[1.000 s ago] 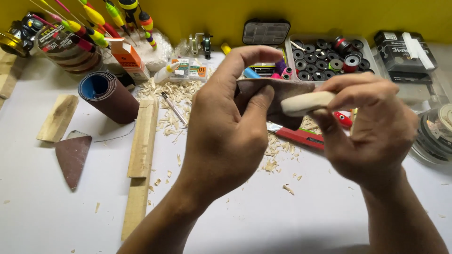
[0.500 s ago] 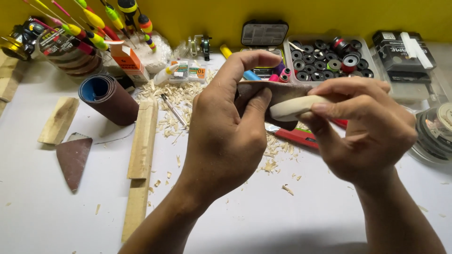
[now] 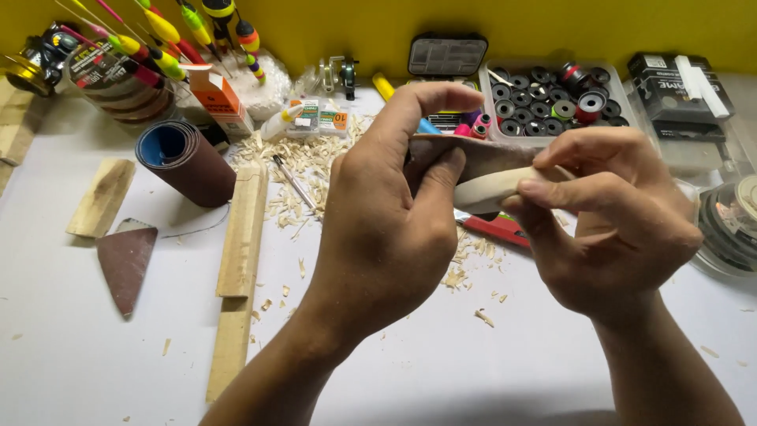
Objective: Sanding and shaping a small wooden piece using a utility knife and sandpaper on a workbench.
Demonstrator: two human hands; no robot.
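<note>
The white tabletop (image 3: 95, 347) runs back to a yellow wall (image 3: 355, 28). Above its middle, the left hand (image 3: 394, 229) has thumb and fingers pinched on a strip of brown sandpaper (image 3: 481, 156), laid against a pale carved wooden piece (image 3: 489, 189). The right hand (image 3: 623, 221) clamps that piece between thumb and fingers; its far end is hidden, perhaps in the palm. Left of the wooden piece lie wood shavings (image 3: 303, 158), a long wooden strip (image 3: 240, 233) and a sandpaper roll (image 3: 177, 162). Behind it sits a tray of spools (image 3: 552, 102); beneath it, a red-handled tool (image 3: 493, 227).
</note>
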